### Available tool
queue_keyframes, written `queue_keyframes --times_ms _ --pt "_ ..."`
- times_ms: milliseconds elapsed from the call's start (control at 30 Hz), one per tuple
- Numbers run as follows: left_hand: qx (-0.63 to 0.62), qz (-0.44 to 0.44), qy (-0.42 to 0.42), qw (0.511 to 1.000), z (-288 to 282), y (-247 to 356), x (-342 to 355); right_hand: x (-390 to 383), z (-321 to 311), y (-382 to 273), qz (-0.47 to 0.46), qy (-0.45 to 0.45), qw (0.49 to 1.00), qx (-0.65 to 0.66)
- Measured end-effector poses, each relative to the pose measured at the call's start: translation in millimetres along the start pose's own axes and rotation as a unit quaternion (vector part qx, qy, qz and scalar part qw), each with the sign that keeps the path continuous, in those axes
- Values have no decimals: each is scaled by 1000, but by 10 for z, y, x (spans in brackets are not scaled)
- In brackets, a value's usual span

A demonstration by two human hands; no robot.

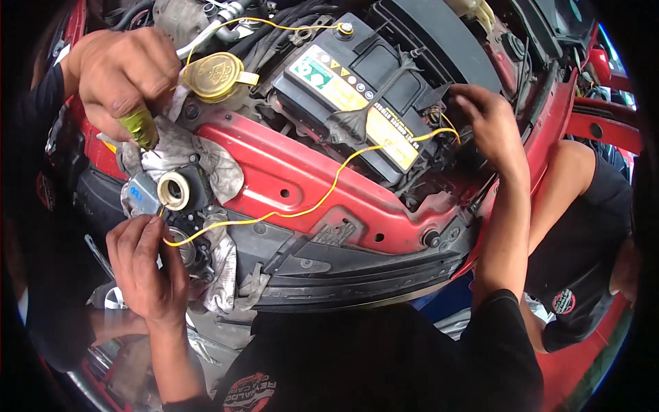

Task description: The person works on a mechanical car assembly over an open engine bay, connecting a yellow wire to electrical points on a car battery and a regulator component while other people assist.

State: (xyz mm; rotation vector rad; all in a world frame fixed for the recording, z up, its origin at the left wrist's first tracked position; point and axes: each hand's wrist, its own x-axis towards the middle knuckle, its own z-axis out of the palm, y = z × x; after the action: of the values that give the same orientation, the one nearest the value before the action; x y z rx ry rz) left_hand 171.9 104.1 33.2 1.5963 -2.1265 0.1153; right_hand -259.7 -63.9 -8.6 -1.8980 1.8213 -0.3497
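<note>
A yellow wire runs from my left hand across the red front panel and over the car battery. My left fingers pinch its near end, close beside a small part with a cream round ring. At the battery's right end, my right hand has its fingers bent around the dark terminal area, near the wire's other end. What its fingertips grip is hidden. Above the cream ring, another person's hand holds a yellow-green wrapped piece pointing down.
A second yellow wire goes from a battery post towards the other person's hand. A yellow cap sits behind the red panel. Grey rags lie around the small part. Another person's arm is close on my right.
</note>
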Motion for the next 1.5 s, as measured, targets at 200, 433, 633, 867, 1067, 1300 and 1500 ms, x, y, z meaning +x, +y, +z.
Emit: queue_keyframes --times_ms 200,433,633,867,1067,1300,1500 --pt "5 -29 -13 999 -77 -135 -175 -615 90 -194 -126 161 966 -160" --pt "-8 65 47 997 51 -245 7 -1678 901 -1787 -352 -135 921 102" --pt "-12 74 97 993 46 -177 19 -1646 1864 -2399 -338 -153 928 -27" --pt "11 75 121 990 -2 -212 -54 -1636 1233 -1981 -297 -229 906 194" --pt "-10 39 59 997 -72 -122 7 -1704 704 -1562 -238 -110 847 462" --pt "-43 4 55 998 -99 -71 8 -1503 -232 -1526 204 63 641 737" --pt "-42 -1 38 998 -145 -32 -37 -1024 -602 197 189 61 713 672"
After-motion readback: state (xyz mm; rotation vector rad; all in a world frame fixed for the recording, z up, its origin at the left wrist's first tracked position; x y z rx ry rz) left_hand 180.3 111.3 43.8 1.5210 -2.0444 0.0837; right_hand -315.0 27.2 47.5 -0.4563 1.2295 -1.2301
